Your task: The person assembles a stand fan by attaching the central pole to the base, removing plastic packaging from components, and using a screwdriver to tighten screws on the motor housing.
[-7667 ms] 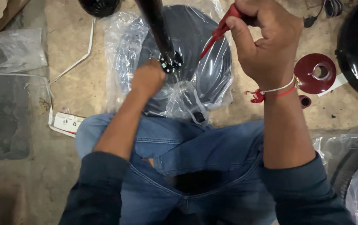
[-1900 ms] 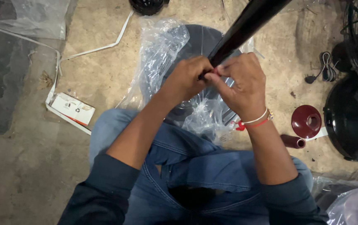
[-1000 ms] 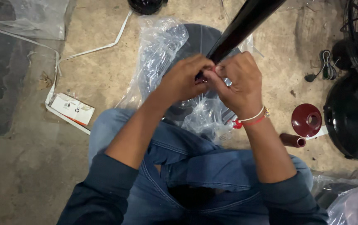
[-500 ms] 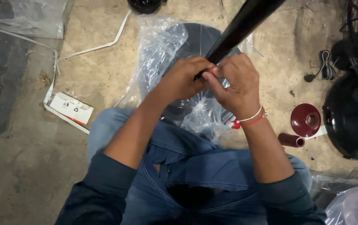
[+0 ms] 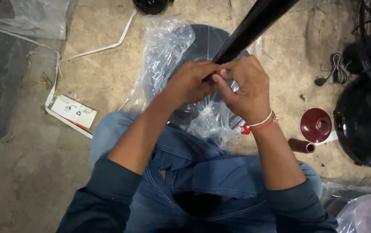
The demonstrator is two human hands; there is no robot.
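Observation:
A long black pole (image 5: 254, 26) slants down from the top right and ends between my two hands. My left hand (image 5: 189, 82) and my right hand (image 5: 243, 88) are both closed around the pole's lower end, fingers touching each other. Under them lies a round dark base (image 5: 202, 43) partly wrapped in a clear plastic bag (image 5: 159, 56). The pole's tip and whatever small part sits there are hidden by my fingers. I sit on the floor in blue jeans.
A dark red cone-shaped cap (image 5: 316, 125) and a dark red short tube (image 5: 301, 146) lie at right. Next to them are a black fan guard (image 5: 366, 125), a black cord (image 5: 332, 75), a small white box (image 5: 72, 111) at left, and a plastic bag (image 5: 364, 213) at bottom right.
Seconds ago my right hand was raised with a red-handled tool; now both hands are closed at the pole's end. Over the last second they only shift slightly.

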